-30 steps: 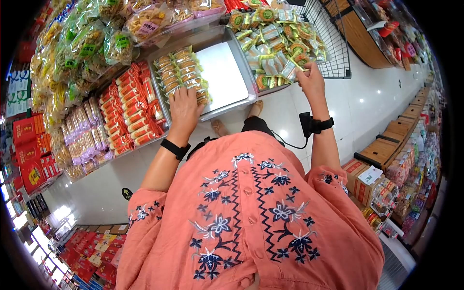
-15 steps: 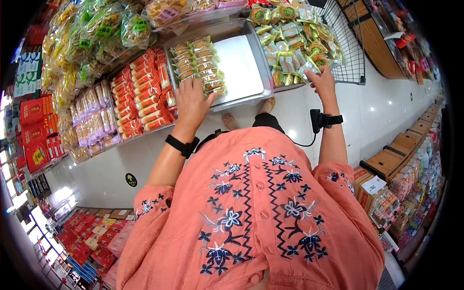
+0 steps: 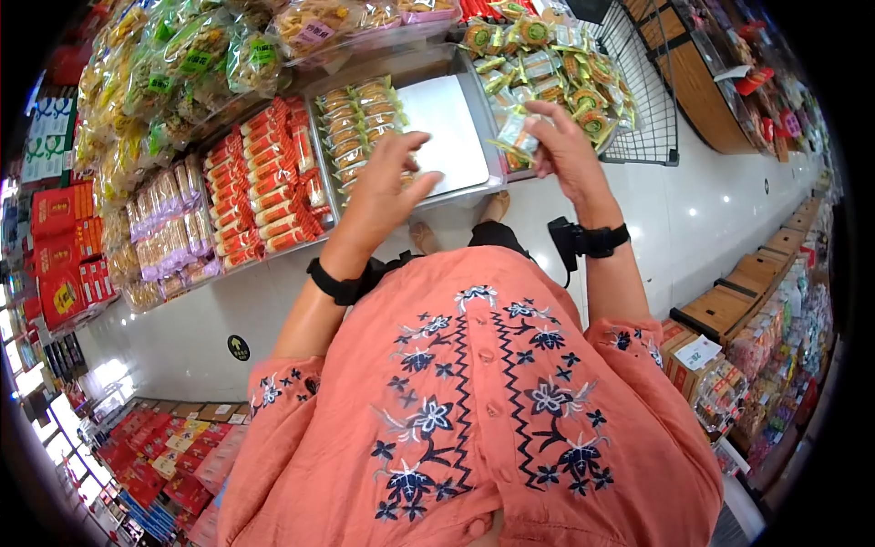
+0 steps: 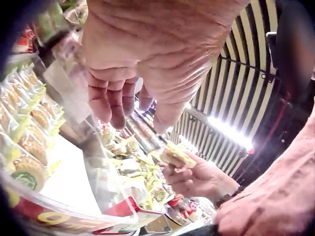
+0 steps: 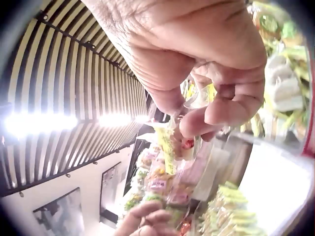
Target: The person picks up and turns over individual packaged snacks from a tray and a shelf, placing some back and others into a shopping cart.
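In the head view the right hand point(image 3: 574, 164) pinches a small clear-and-green wrapped packet point(image 3: 518, 139) between thumb and fingers, over the right edge of a clear tray. The right wrist view shows this packet point(image 5: 170, 145) hanging from the fingertips. Above the tray's near part, the left hand point(image 3: 381, 196) is raised with its fingers spread and slightly bent, holding nothing. Under and beyond it lie rows of wrapped round pastries point(image 3: 374, 109), partly hidden by the hand. A white board point(image 3: 447, 137) lies beside them in the tray.
A heap of green-wrapped packets point(image 3: 583, 87) lies right of the tray, beside a black wire basket point(image 3: 652, 118). Red-wrapped rolls point(image 3: 269, 178) and purple-wrapped sticks point(image 3: 169, 219) fill the left compartments. Bagged snacks point(image 3: 196, 59) are piled behind. Wooden crates point(image 3: 720, 310) stand at the right.
The left hand has lifted off the pastries and moved right. The right hand has come away from the green heap toward the tray, with a packet between its fingers.
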The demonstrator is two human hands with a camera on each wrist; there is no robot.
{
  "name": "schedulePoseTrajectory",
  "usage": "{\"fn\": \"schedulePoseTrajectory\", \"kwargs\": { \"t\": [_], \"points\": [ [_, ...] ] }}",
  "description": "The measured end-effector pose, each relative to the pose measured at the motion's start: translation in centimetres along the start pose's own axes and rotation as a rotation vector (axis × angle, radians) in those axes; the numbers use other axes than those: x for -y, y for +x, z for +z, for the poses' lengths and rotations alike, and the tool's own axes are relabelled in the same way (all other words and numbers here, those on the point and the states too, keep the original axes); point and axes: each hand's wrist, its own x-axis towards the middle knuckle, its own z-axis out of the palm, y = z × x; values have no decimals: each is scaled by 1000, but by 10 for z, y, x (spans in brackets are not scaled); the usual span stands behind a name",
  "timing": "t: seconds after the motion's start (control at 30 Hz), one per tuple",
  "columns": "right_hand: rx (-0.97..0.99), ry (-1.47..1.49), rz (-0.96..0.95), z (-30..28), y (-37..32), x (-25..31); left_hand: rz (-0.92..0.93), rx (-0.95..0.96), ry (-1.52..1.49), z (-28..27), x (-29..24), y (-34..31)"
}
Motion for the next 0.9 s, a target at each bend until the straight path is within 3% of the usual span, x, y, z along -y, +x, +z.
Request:
{"fn": "schedulePoseTrajectory", "kwargs": {
  "t": [0.13,0.27,0.4,0.43,0.73,0.9],
  "points": [
    [157,48,117,38,5,-6,310,-38,249,7,-16,10],
    [268,102,208,59,2,-8,237,-16,222,13,9,9],
    [342,105,221,64,3,-8,-285,2,-518,14,26,1],
    [357,54,201,65,2,-6,-331,42,-530,7,25,0],
    [424,-165,74,80,7,-2,-422,95,-669,-5,26,-4],
    [435,-204,50,84,17,-10,-392,83,-529,-3,40,-7]
  ]
}}
